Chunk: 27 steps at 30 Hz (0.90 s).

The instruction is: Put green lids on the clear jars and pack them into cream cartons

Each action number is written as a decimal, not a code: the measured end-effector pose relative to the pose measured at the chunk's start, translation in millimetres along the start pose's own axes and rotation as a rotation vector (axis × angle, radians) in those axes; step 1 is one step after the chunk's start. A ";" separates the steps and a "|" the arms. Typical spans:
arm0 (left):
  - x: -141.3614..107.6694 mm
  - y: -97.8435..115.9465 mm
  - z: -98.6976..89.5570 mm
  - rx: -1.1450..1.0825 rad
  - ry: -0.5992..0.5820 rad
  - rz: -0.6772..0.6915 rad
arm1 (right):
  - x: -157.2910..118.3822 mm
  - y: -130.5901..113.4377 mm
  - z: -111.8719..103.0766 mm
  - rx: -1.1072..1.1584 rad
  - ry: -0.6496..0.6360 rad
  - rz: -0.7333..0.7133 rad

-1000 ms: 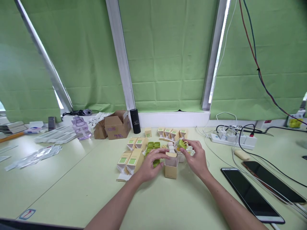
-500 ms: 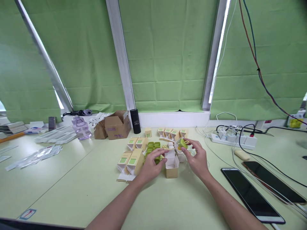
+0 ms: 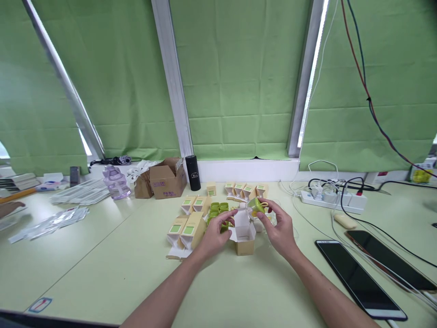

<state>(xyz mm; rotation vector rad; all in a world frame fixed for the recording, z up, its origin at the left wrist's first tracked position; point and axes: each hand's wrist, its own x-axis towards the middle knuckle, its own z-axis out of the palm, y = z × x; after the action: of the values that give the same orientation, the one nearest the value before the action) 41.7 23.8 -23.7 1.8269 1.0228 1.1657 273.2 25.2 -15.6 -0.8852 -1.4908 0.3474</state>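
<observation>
My right hand (image 3: 280, 230) pinches a small clear container with a green lid and a yellow loop (image 3: 254, 207), tilted above and behind an open carton. That small carton (image 3: 245, 248), tan outside and white inside, stands upright with its flaps raised. My left hand (image 3: 215, 234) is at the carton's left side, thumb and forefinger apart, fingertips near the flaps; whether they touch is hard to tell. Behind its fingers, green square lids (image 3: 214, 207) sit in a cluster, partly hidden. More tan cartons with green labels (image 3: 193, 230) stand to the left.
Another row of cartons (image 3: 244, 191) stands at the back, near a black bottle (image 3: 193, 173) and a cardboard box (image 3: 167, 180). Phones (image 3: 360, 278), cables and a power strip (image 3: 334, 200) lie to the right. Another person's hand (image 3: 10, 208) shows at the left edge, near plastic bags (image 3: 49, 223).
The green-lidded container has shifted slightly left, towards the carton. My left thumb and forefinger have spread, and the carton's left flap now leans outward. Another person's hand has appeared at the far left.
</observation>
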 end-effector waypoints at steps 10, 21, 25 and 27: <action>2.7 -5.2 -0.3 -0.010 0.009 -0.015 | -6.7 -2.6 7.9 0.108 -0.181 0.006; 2.9 -5.8 0.1 -0.023 0.003 0.017 | -4.4 0.3 4.1 -0.005 -0.284 -0.060; 2.6 -5.4 -0.3 -0.017 0.002 0.008 | -3.2 5.6 1.0 -0.057 -0.321 -0.081; 2.7 -6.3 -0.4 -0.016 0.002 0.008 | -3.2 7.2 -0.1 -0.079 -0.334 -0.083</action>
<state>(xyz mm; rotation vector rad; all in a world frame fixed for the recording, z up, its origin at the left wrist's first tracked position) 40.6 28.9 -28.1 1.8200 1.0055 1.1772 275.2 27.7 -22.8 -0.8526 -1.8550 0.3911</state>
